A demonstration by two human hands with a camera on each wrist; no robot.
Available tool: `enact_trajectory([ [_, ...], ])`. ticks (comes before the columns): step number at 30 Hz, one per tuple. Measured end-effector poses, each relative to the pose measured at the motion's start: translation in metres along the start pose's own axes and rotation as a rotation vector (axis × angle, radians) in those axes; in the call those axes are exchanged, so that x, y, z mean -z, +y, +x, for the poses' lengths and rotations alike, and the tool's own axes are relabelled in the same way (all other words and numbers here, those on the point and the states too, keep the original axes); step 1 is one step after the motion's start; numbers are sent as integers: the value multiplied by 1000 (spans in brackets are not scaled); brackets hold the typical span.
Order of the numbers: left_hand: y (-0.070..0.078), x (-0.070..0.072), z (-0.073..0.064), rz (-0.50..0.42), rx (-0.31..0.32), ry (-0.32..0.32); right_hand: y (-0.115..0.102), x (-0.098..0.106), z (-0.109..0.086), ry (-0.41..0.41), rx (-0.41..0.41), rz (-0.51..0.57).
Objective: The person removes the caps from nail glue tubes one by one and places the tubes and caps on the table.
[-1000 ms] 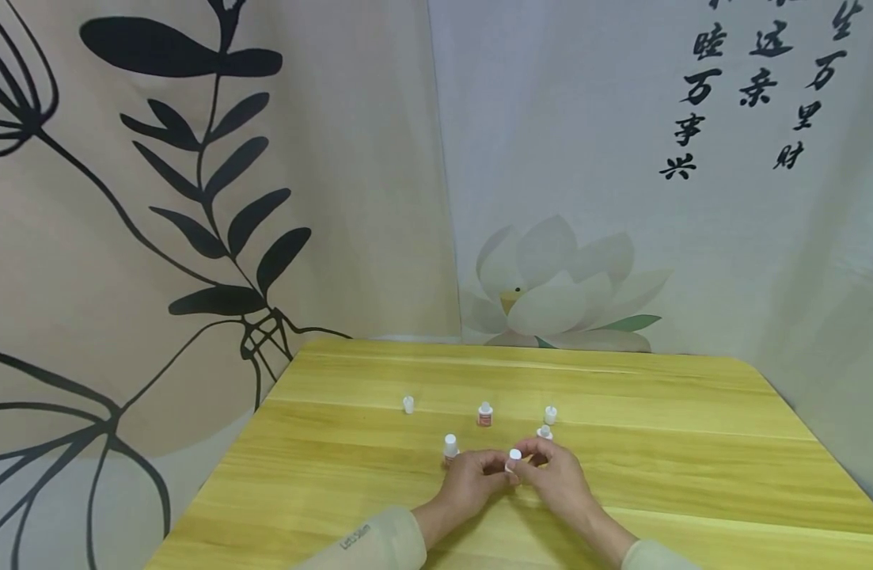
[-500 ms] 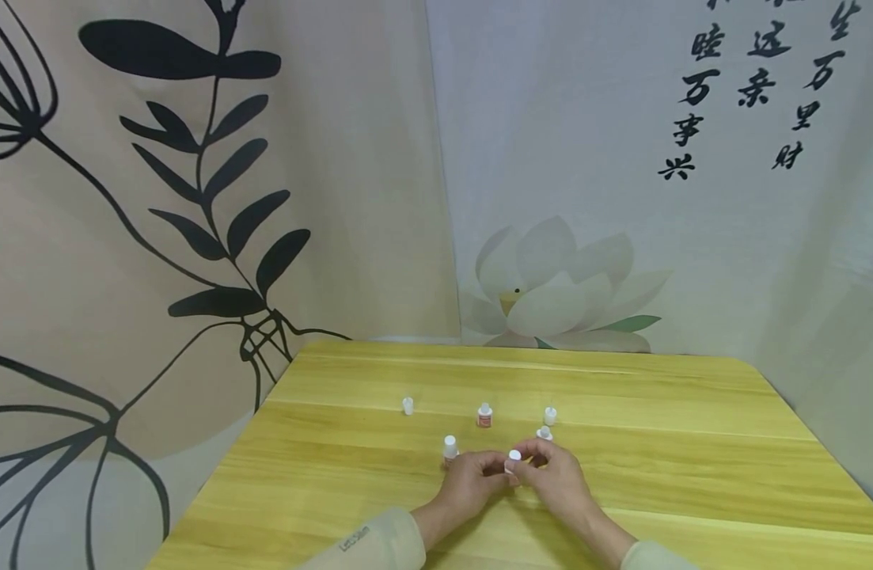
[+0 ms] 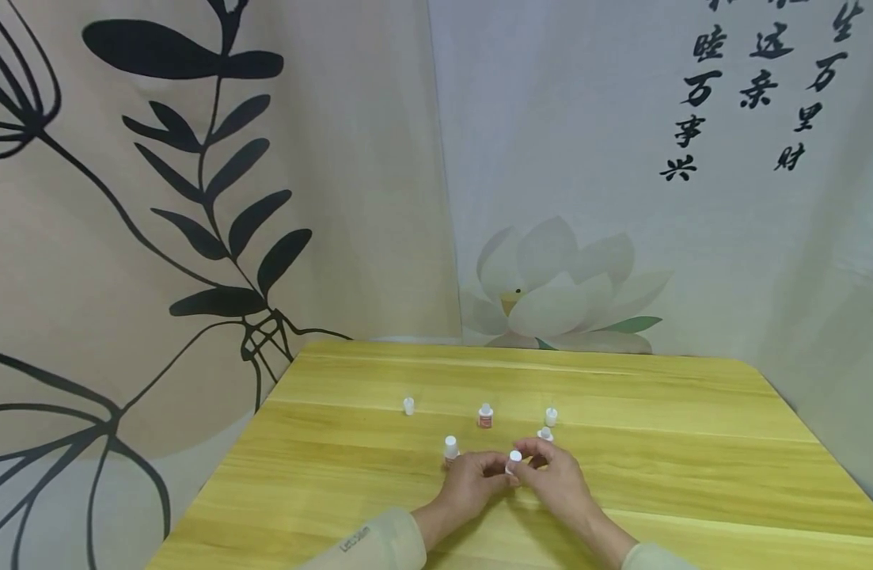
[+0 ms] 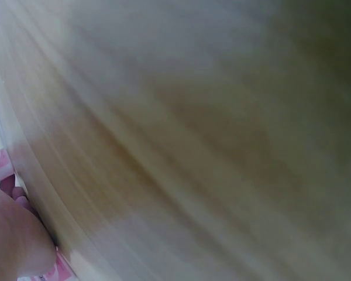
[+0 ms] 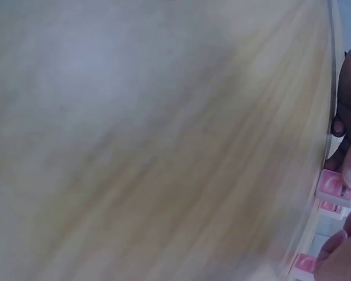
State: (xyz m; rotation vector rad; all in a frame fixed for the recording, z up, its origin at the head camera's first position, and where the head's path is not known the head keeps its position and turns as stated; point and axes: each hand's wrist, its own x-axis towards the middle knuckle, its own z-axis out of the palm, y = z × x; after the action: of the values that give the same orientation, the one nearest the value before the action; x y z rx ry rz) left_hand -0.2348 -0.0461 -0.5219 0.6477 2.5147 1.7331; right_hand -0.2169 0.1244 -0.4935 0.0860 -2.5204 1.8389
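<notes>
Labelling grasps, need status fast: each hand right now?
Left hand: closed, holding a small white-capped bottle.
Right hand: closed, pinching the same bottle near its top.

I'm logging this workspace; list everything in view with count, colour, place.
Held bottle: one, white-topped, front of group.
Standing bottles: three, white-topped, farther back.
Loose caps: two, white, either side of rearmost bottle.
Table: one, yellow wood, beneath.
Backdrop: count unclear, pale, behind table.
Plant prints: several, dark, backdrop's left.
Lotus print: one, pale, just above table.
Writing: several columns, black, upper right.
Sleeves: two, beige, bottom edge.
Left grip: one, bare, pinching held bottle.
Right grip: one, bare, pinching it opposite.
</notes>
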Motion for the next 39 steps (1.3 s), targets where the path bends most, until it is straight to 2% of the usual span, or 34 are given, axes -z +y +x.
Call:
enact_trajectory([
  [10, 1, 0, 0, 11, -3, -11, 0, -2, 0, 21, 0, 28],
  [20, -1, -1, 0, -5, 10, -9, 0, -1, 0, 0, 8, 23],
  [29, -1, -1, 0, -15, -9, -10, 0, 0, 1, 18, -25, 10],
  [39, 1, 0, 0, -16, 18, -10, -1, 0, -2, 6, 3, 6],
])
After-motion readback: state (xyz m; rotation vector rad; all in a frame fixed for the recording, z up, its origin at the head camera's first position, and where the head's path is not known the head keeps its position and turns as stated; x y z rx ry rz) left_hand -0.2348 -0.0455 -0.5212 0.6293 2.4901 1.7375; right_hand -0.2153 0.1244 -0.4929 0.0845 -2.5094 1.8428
